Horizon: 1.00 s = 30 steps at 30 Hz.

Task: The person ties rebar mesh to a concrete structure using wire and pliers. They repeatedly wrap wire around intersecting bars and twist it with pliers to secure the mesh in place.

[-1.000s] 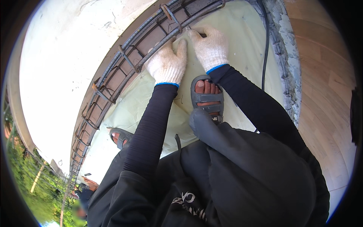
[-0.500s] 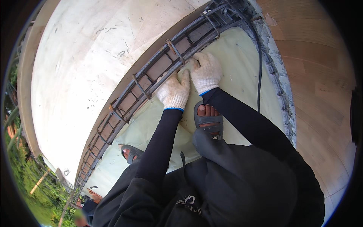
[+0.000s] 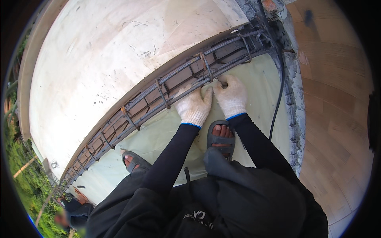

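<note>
A long cage of steel rebar [image 3: 158, 104], with bars joined by square stirrups, runs diagonally through a trough. My left hand [image 3: 194, 106], in a white knit glove with a blue cuff edge, is closed round the near lower bar; its fingers pass behind the bar and are partly hidden, while the thumb points up. Close to its right, my right hand [image 3: 231, 96], gloved the same way, has its fingers curled together just below a rusty stirrup [image 3: 206, 66]. What the right fingers pinch, if anything, is too small to make out.
A pale panel [image 3: 99, 59] lies beyond the cage. Beneath my sandalled feet is a greenish sheet [image 3: 258, 87]. A black cable [image 3: 281, 87] hangs along a rough concrete edge [image 3: 291, 111], beside wood-look flooring [image 3: 333, 99]. Another person [image 3: 73, 210] is at the lower left, near greenery.
The view has shifted, so the cage and both hands appear lower and further right. Both hands stay at the same stretch of the cage, close together. More of the other person shows.
</note>
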Motion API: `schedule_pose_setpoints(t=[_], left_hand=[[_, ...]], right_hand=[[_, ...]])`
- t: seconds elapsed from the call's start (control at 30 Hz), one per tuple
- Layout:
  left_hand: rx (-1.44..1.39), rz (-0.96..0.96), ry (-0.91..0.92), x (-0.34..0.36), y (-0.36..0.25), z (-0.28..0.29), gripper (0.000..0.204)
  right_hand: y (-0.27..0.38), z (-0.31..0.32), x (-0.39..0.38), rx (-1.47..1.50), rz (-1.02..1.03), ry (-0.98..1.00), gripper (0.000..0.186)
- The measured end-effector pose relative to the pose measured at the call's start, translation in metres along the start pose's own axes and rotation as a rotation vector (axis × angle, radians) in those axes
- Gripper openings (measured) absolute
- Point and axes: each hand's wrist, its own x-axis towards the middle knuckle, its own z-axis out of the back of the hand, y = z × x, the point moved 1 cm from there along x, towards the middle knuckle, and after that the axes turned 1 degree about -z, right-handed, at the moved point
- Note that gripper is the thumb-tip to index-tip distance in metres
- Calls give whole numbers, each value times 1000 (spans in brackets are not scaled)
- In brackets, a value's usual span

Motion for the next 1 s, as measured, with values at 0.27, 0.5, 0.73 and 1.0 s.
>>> schedule_pose_setpoints(t=[0.27, 0.5, 0.73, 1.0], left_hand=[[-34, 51, 54, 4, -2, 3, 52], [-41, 57, 63, 5, 1, 1, 48], [-98, 41, 30, 5, 5, 4, 49], [-102, 78, 122, 10, 4, 10, 49]], right_hand=[[3, 3, 4, -6, -135, 9, 29], [7, -14, -5, -35, -145, -22, 27], [-3, -19, -7, 65, -62, -69, 22], [9, -12, 3, -9, -114, 34, 25]])
